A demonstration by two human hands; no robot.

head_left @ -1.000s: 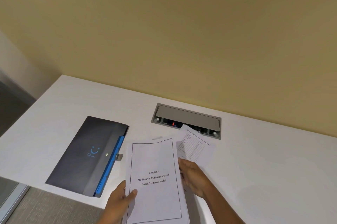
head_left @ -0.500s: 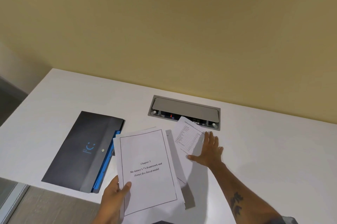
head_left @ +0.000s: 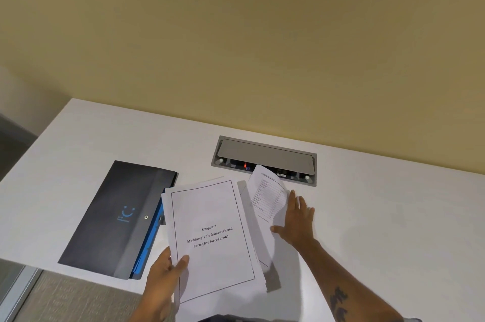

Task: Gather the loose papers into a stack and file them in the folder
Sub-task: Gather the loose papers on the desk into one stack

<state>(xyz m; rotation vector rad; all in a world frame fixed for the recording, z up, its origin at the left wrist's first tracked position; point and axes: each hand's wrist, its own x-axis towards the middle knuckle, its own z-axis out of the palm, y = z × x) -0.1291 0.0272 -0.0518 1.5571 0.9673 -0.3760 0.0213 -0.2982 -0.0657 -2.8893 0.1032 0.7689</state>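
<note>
My left hand (head_left: 165,272) grips the lower left edge of a stack of white papers (head_left: 212,237), raised a little above the desk; its top sheet reads "Chapter 3". To the right, a loose printed sheet (head_left: 267,195) curls upward, its right edge lifted by the fingers of my right hand (head_left: 296,222), which lies flat with fingers spread on the desk beside it. A dark grey folder (head_left: 118,216) with a blue inner edge and a snap button lies closed to the left of the papers.
The white desk (head_left: 380,230) ends at a near edge on the left, with carpet below. A grey recessed power and cable box (head_left: 265,159) sits in the desk behind the papers. A yellow wall rises behind the desk.
My right hand went from under the stack out to the right, flat by the loose sheet, whose edge now curls up against its fingers. The stack shifted slightly left in my left hand.
</note>
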